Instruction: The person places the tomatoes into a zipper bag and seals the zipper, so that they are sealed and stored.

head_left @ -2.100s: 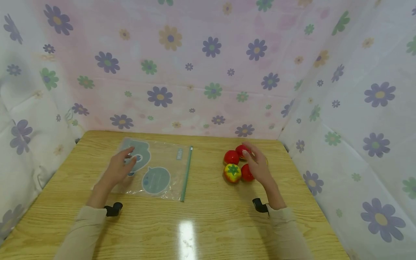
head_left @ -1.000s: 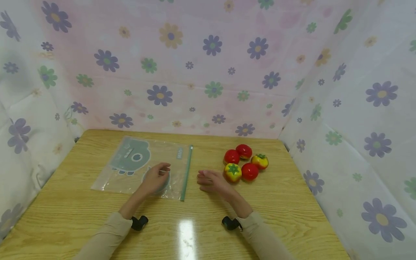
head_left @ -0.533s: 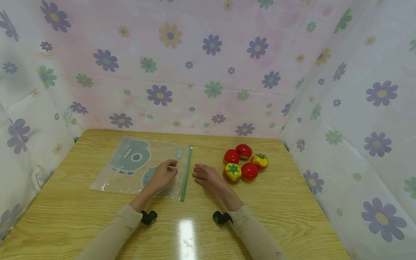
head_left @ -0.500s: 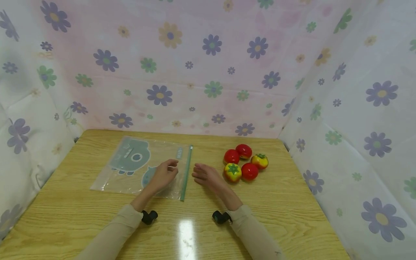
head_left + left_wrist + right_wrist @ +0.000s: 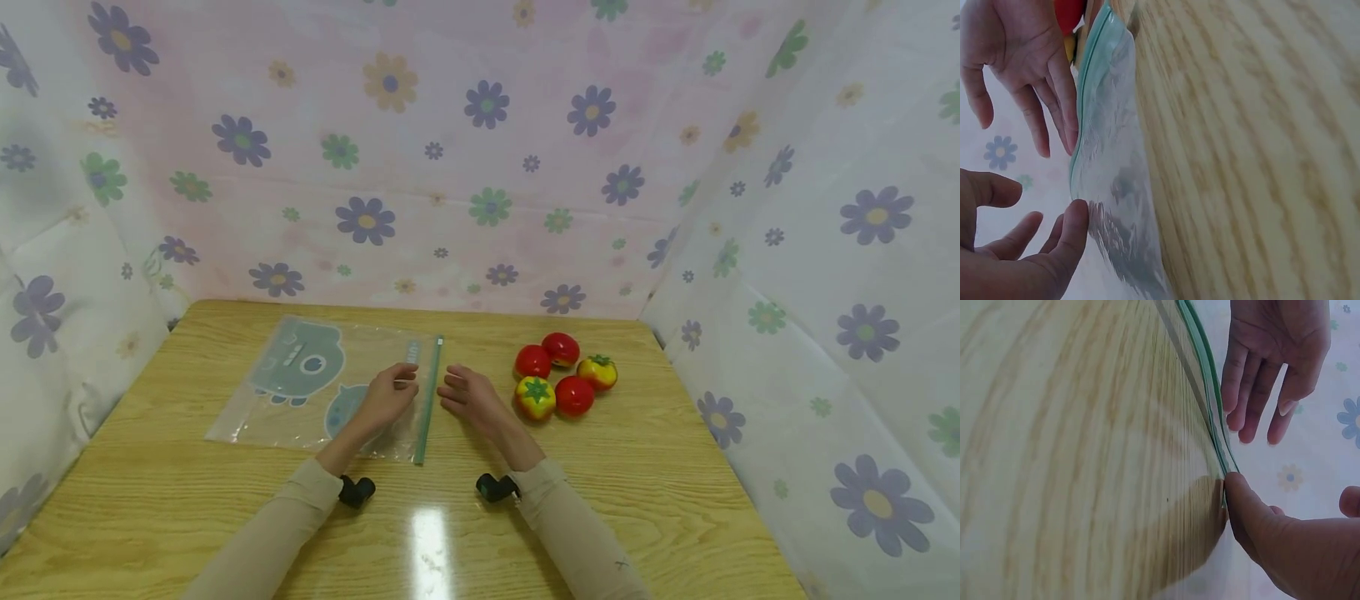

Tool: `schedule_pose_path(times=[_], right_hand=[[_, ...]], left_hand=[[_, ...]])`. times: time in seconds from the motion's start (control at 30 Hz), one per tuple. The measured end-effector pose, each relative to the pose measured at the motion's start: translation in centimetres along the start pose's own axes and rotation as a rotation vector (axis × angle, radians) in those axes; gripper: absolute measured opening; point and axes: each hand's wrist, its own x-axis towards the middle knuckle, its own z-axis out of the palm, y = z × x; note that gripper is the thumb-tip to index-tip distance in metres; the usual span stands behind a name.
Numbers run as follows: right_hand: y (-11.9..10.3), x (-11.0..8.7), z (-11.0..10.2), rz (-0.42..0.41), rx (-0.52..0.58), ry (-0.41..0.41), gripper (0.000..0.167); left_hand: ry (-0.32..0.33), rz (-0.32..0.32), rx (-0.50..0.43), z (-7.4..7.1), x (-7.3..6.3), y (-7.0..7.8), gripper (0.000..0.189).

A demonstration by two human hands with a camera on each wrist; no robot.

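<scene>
While the bag lies flat, fingers flank its green zip.

Head view: evenly lit, soft, rather muted; light seems to come from above
Desk: one upright white glare streak at the bottom middle
Plastic bag: small glints along its near edge
Red fruit: tiny glossy highlights
Floral cloth: greyish, side panels stretched toward the frame edges
Hands: broad shadow under the right one
Wrist views: dimmer, wood grain soft
</scene>
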Motion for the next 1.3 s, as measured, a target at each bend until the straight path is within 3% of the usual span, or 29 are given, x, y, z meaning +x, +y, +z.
schedule_pose_path(times=[0.23, 0.5, 0.83, 1.13, 1.3], right_hand=[[-0.3, 0.3, 0.2, 0.01, 0.018, -0.018, 0.058], [-0.5, 0.3, 0.0, 0.046, 0.013, -0.047, 0.063], [-0.2, 0.5, -0.2, 0.06, -0.166, -0.143, 0.05], [0.7, -0.1, -0.1, -0.083, -0.338, -0.196, 0.044], [1.1, -0.2, 0.2, -0.148, -0.426, -0.165, 0.046]], left_hand=[[-0.045, -0.07, -0.077, 0.1, 0.4, -0.1, 0.046], [-0.074, -0.091, -0.155, 0.3, 0.5, -0.4, 0.045], [-0.105, -0.136, -0.302, 0.5, 0.2, -0.4, 0.041], [-0.143, -0.116, -0.352, 0.5, 0.0, -0.8, 0.038], [-0.114, -0.112, -0.394, 0.8, 0.0, -0.9, 0.037]])
